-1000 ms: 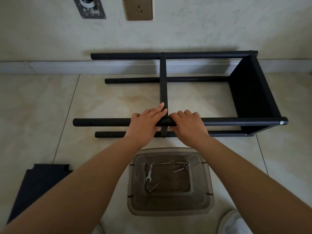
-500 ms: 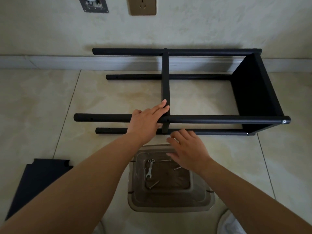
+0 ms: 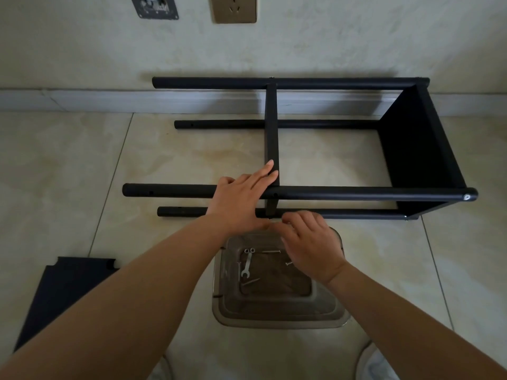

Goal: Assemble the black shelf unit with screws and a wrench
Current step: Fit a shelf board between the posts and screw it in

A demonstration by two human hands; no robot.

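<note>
Black shelf unit lying on its side on the tiled floor, long tubes running crosswise, one end panel fitted at the far right, a middle shelf board standing on edge between the tubes just beyond the left hand. Left hand laid flat over the nearest upper tube, fingers straight and extended, fingertips touching the edge of the middle board. Right hand just beside the left wrist, below the lower front tube, fingers curled inward toward something small at their tips; too hidden to tell what, if anything, is pinched there. Directly under the right hand, a clear plastic bin on the floor, holding a small wrench and a few loose screws, partly covered by the wrist. Well off to the left of the left forearm, a separate black panel flat on the floor. Beyond both hands, baseboard and wall with a socket plate.
</note>
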